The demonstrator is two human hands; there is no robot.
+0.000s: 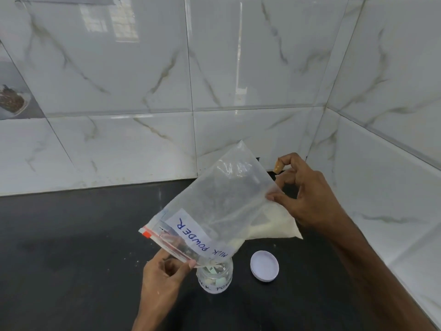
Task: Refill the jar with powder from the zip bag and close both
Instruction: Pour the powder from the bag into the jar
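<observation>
From the head view you're mid-pour: your left hand (164, 271) pinches the zip bag (214, 209) mouth over the open jar (214, 278) near the counter (71, 235)'s front edge, your right hand (307, 199) grips its raised bottom corner, the lid (265, 265) lies just beside, and both closures are left to do.

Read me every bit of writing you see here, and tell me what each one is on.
"MILK POWDER": handwritten in blue on a white label on the zip bag, upside down from this view, the start partly creased.
"ILK POW": on the jar under the bag's mouth; the rest of the label runs round the curve out of sight.
Small marks beside the bag's red zip strip: too small to read.
The white lid on the counter shows no writing.
</observation>
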